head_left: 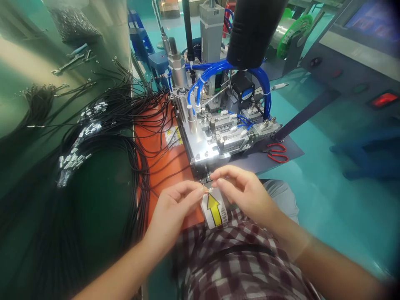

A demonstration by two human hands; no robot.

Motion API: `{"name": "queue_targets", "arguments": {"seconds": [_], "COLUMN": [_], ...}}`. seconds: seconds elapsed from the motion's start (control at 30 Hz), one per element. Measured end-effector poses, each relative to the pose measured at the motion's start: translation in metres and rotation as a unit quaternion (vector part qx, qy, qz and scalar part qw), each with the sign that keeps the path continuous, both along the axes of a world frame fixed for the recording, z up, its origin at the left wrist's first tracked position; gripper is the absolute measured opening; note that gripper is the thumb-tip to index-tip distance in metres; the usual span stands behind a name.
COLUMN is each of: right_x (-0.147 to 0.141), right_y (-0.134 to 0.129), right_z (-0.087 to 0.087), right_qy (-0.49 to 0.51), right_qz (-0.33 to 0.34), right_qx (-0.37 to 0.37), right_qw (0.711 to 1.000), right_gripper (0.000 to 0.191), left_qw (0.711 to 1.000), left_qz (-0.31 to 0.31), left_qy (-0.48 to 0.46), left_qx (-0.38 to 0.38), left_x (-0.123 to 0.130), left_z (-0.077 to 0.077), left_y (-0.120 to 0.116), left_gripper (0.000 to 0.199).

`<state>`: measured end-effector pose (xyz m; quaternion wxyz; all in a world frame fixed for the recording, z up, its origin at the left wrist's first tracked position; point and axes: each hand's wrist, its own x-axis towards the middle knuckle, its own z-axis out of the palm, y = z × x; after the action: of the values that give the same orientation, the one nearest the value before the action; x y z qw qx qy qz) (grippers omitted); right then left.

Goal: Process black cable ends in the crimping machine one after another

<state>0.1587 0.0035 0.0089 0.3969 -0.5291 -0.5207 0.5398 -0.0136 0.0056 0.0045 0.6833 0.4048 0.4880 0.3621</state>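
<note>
My left hand (pixel 179 204) pinches a thin wire (pixel 206 190) between thumb and index finger. Its short tip looks orange or coppery. Just to the right, my right hand (pixel 239 187) is curled with thumb and index finger drawn together close to that tip. Whatever is between those fingertips is too small to make out. Both hands are above a white label (pixel 215 212) with a yellow arrow, in front of a metal bench machine (pixel 206 146). Black cables (pixel 165 177) run across the orange surface (pixel 175 204) beside my left hand.
A large bundle of black cables (pixel 106 146) with silvery ends lies on the left table. Red-handled pliers (pixel 278 153) rest right of the machine. Blue air tubes (pixel 218 66) arch over it, under a black cylinder (pixel 253 33). A control box (pixel 353 54) stands at right.
</note>
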Motion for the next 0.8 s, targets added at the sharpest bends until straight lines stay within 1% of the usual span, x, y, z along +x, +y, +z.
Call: {"name": "queue_targets", "arguments": {"seconds": [0.07,0.17,0.3,0.4,0.57,0.67,0.8], "right_x": [0.0014,-0.0018,-0.0039,-0.004,-0.0058,-0.0047,-0.0014], "right_y": [0.0056,0.0104,0.0107,0.0083,0.0052,0.0047,0.0047], "right_z": [-0.0001,-0.0022,-0.0046,-0.0054,-0.0047,-0.0035,-0.0044], "right_qy": [0.012,0.05,0.087,0.073,0.053,0.041,-0.007], "right_qz": [0.021,0.071,0.082,0.078,0.082,0.087,0.103], "right_qx": [0.002,-0.03,-0.046,-0.04,-0.022,-0.012,0.046], "right_qw": [1.0,0.996,0.992,0.993,0.995,0.995,0.994], "right_gripper": [0.012,0.008,0.015,0.016,0.013,0.011,0.01], "left_qw": [1.0,0.999,0.998,0.998,0.999,1.0,0.999], "left_qz": [-0.013,-0.031,-0.042,-0.039,-0.03,-0.015,-0.019], "left_qy": [0.011,0.027,0.044,0.038,-0.006,-0.003,0.018], "left_qx": [0.013,0.024,0.028,0.028,0.007,0.006,-0.018], "left_x": [-0.0006,-0.0016,-0.0023,-0.0031,-0.0032,-0.0015,-0.0004], "left_z": [-0.0008,-0.0017,-0.0013,-0.0022,-0.0058,-0.0046,-0.0008], "left_y": [0.0002,0.0001,0.0006,0.0013,0.0027,0.0025,0.0004], "left_gripper": [0.017,0.017,0.02,0.02,0.013,0.01,0.012]}}
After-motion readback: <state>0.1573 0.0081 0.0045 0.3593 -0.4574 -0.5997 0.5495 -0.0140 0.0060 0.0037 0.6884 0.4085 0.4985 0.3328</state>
